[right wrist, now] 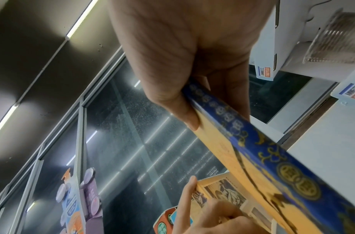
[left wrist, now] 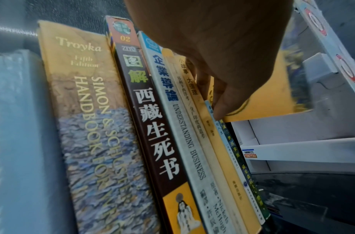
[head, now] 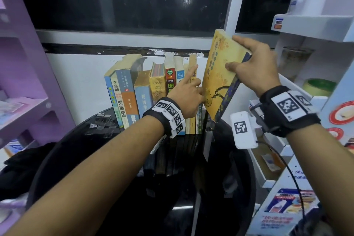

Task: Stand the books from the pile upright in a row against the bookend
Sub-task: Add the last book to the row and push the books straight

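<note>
A dark window is filling the wall behind a round black desk (head: 134,188), white shelving standing off to my right. My right hand (head: 249,67) is gripping the yellow book (head: 220,74) by its top edge, thumb on the cover, fingers (right wrist: 188,120) curled over the blue spine; the book is hanging tilted, just right of the row (head: 153,90). My left hand (head: 186,97) is holding nothing, forefinger straight against the last spine, other fingers touching the book's lower corner. I reckon I should be lowering the bottom edge first, keeping that forefinger bracing the row, then swinging it upright.
</note>
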The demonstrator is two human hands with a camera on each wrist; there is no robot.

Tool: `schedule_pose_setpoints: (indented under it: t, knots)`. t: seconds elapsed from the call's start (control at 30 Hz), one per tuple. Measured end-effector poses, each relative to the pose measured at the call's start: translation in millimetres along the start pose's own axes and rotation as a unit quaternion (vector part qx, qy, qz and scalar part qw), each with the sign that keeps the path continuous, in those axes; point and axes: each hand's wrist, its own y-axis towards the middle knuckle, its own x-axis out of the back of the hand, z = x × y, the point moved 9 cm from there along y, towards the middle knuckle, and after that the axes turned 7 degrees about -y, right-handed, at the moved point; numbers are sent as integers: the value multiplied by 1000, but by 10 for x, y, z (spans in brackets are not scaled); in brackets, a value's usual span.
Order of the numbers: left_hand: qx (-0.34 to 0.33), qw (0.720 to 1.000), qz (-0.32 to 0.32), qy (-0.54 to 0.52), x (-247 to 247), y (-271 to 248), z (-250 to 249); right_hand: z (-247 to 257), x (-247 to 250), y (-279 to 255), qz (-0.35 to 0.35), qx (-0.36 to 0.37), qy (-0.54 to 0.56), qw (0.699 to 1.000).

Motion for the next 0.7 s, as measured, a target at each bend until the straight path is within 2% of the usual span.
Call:
schedule_pose_setpoints:
  t: [0.13, 0.47, 0.7]
  knots:
    - [-4, 1000, -2, 4, -3, -1, 14, -94, -92, 53, -21, -16, 19, 999]
    - [-16, 999, -31, -11, 3, -15, 34, -301, -442, 22, -33, -49, -25, 998]
    - [-18, 1000, -18, 3, -66, 6, 44, -325, -617, 32, -18, -61, -125, 990]
